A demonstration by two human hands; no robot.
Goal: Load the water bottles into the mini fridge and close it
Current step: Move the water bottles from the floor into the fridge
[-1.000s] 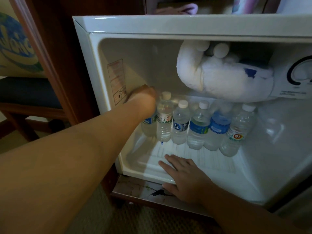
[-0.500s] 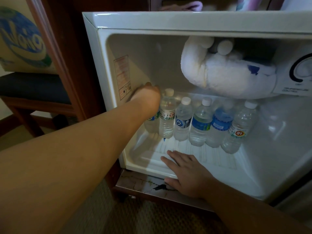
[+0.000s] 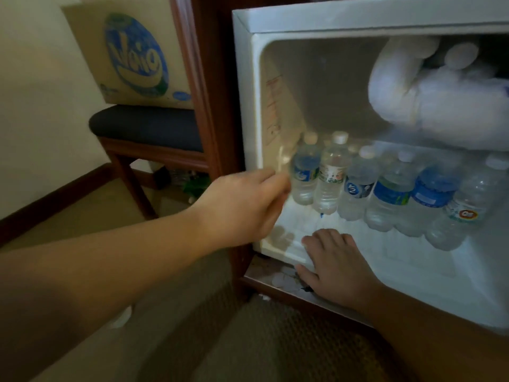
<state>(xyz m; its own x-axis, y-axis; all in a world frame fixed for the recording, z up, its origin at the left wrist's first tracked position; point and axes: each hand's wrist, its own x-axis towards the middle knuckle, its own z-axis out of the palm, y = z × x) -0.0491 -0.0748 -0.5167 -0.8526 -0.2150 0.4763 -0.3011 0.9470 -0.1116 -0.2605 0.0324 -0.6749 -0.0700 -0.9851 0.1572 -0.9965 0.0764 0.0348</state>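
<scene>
Six water bottles (image 3: 385,186) stand upright in a row across the back of the mini fridge (image 3: 248,106), long axes vertical, caps up, touching or nearly so; fridge open, door not in view. L hand (image 3: 242,205) hovers at the fridge's left front edge, just left of the leftmost bottle (image 3: 304,175), back of hand up, forearm reaching in from lower left. L fingers point toward that bottle, loosely extended, holding nothing; tips are motion-blurred, so can't tell if they touch it. R hand (image 3: 334,264) lies flat, palm down, on the fridge floor at the front lip, fingers (image 3: 325,238) spread and straight, gripping nothing; it sits in front of the row, apart from the bottles. Judgement: loading looks done or nearly so; what's left is prob. the door. Both hands sit in the opening, so both must clear before it shuts. Beside the fridge: chair (image 3: 146,128) w/ cardboard box (image 3: 132,56) on it.
</scene>
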